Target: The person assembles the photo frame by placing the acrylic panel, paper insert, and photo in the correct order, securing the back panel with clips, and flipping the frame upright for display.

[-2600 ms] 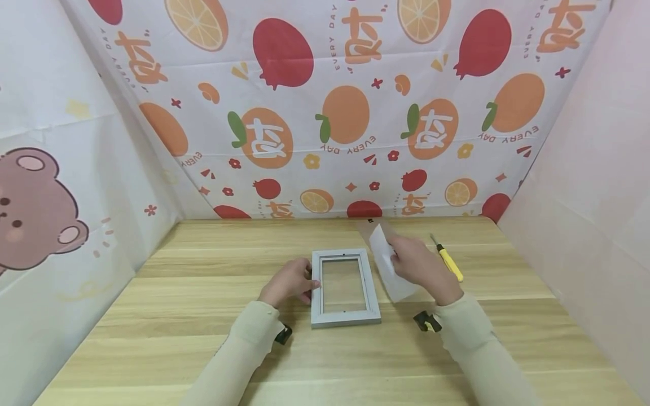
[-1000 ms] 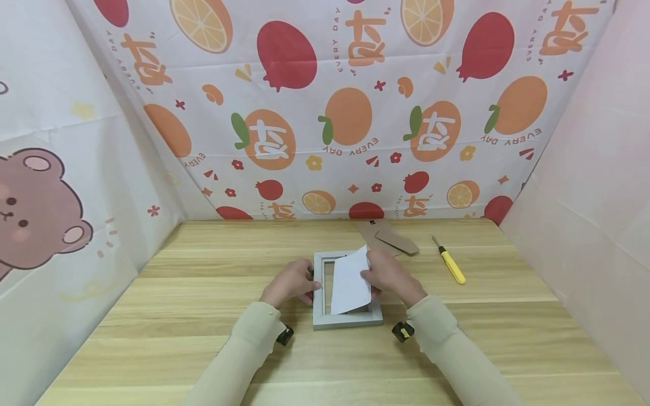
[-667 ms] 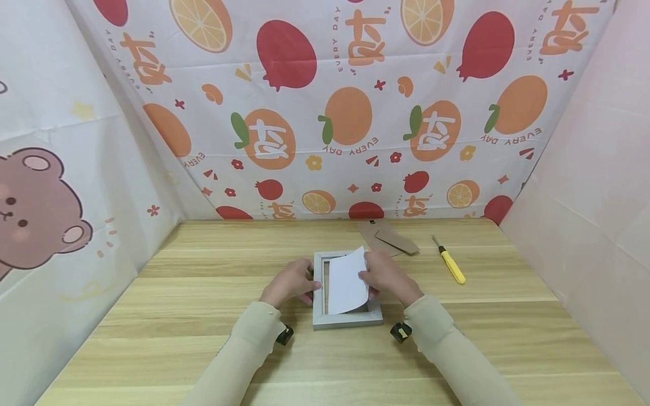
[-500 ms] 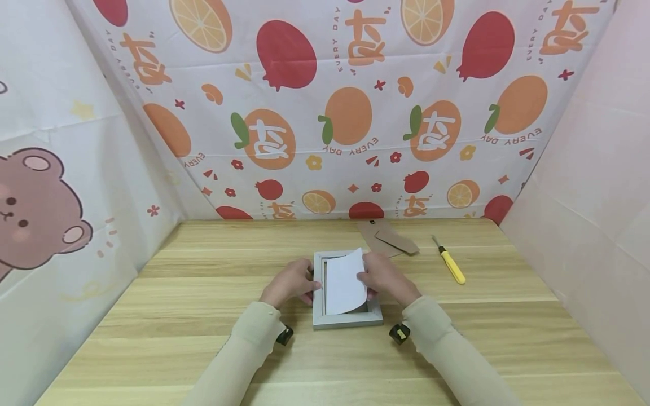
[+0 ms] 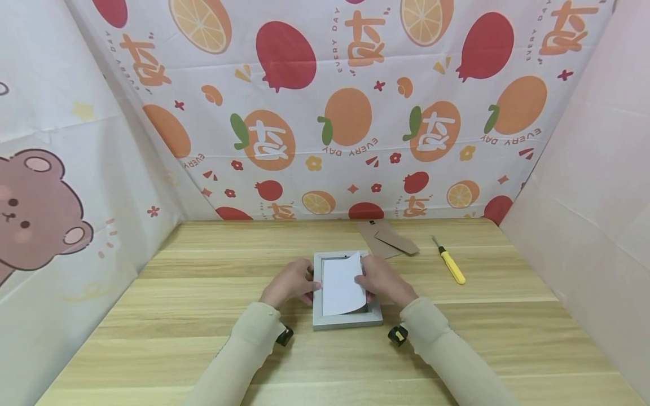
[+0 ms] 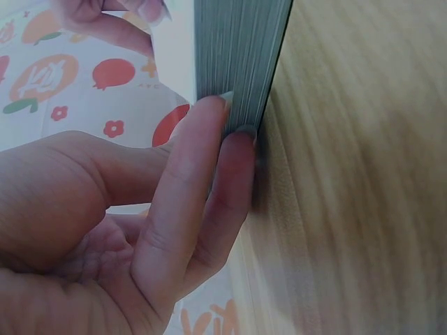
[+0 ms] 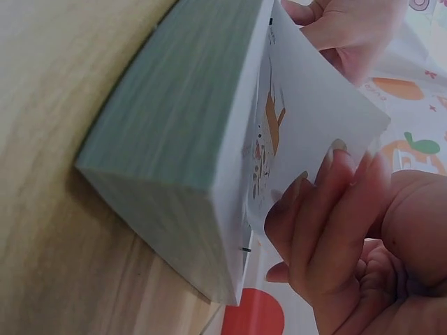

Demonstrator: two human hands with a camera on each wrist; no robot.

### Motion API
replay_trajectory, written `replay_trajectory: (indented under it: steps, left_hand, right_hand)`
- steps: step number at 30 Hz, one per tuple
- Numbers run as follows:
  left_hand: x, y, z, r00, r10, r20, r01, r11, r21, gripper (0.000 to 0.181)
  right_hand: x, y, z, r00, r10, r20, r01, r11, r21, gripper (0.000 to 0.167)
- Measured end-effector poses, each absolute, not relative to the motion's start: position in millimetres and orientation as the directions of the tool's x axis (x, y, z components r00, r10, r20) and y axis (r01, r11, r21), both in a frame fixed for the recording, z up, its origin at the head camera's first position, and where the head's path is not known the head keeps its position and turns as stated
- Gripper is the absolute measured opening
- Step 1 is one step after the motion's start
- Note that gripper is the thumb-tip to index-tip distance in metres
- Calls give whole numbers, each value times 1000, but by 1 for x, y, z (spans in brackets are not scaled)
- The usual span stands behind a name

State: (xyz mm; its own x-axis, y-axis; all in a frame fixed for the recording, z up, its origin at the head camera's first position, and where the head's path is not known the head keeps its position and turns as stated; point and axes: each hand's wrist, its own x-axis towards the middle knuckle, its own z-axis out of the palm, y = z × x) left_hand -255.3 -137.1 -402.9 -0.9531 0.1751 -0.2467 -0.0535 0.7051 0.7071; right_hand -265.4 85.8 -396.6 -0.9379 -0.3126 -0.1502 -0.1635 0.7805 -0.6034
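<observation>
A grey picture frame (image 5: 347, 321) lies flat on the wooden table. My left hand (image 5: 290, 282) grips its left side, thumb on top; in the left wrist view, fingertips (image 6: 241, 143) press against the frame's edge (image 6: 244, 56). With my right hand (image 5: 386, 277) I pinch the right edge of a white sheet of paper (image 5: 342, 285). Its left part lies in the frame's opening, while the right edge curls upward. From the right wrist view, the underside of the sheet (image 7: 314, 98) bears a coloured print, partly hidden by my right fingers (image 7: 335, 202).
Behind the frame, to the right, lies a brown backing board (image 5: 373, 246) with a stand flap (image 5: 398, 241). Further right is a screwdriver (image 5: 452, 266) with a yellow handle. A fruit-patterned cloth (image 5: 304, 135) hangs along the table's back edge.
My right hand has carried the sheet leftward from beside the frame to over its opening, then lowered it, uncovering the backing board. My left hand has stayed on the frame.
</observation>
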Motion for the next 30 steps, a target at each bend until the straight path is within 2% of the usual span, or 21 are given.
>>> replay_trajectory:
  steps: [18,30]
  left_hand:
    - [-257,-137,-404,-951,178,-251,-59,695,717,33]
    - [-256,-137,-405,-952,181,-246,-58,684,727,31]
  right_hand:
    - [-269,84,-408,-945,-312,-96,-213,813,-543,10]
    - [-268,84,-411,-942,-326,-84,-237,820,-520,14]
